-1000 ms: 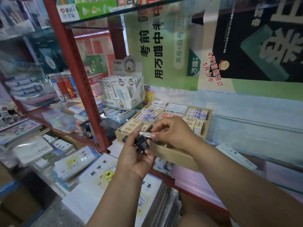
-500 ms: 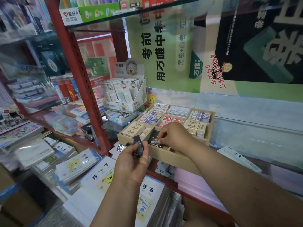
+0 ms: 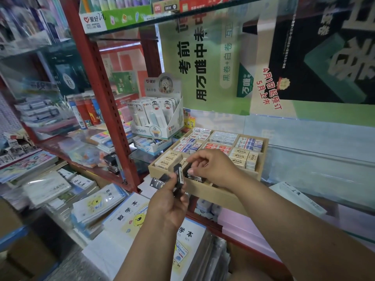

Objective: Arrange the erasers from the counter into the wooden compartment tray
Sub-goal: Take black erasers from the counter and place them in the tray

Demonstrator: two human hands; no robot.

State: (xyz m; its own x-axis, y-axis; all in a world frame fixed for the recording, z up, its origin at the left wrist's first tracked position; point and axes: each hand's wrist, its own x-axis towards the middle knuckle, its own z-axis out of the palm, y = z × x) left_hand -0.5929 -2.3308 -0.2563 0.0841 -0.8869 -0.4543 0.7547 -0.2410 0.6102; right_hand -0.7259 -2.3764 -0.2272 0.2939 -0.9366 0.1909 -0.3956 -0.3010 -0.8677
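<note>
Left hand (image 3: 169,201) at frame centre, fingers curled, gripping, right hand (image 3: 211,166) just above, fingertips pinched downward

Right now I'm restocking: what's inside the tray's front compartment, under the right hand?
Black erasers lie in the tray there, below the right hand. The hand covers most of the compartment, so their number and any free space can't be seen.

I note the right hand (image 3: 211,167) no longer holds the white-labelled eraser up between the hands; it now sits lower, fingers over the black erasers (image 3: 195,177) in the near compartment of the wooden tray (image 3: 215,194). The left hand (image 3: 169,203) keeps its black erasers (image 3: 178,176), now raised nearer the tray's front edge.
</note>
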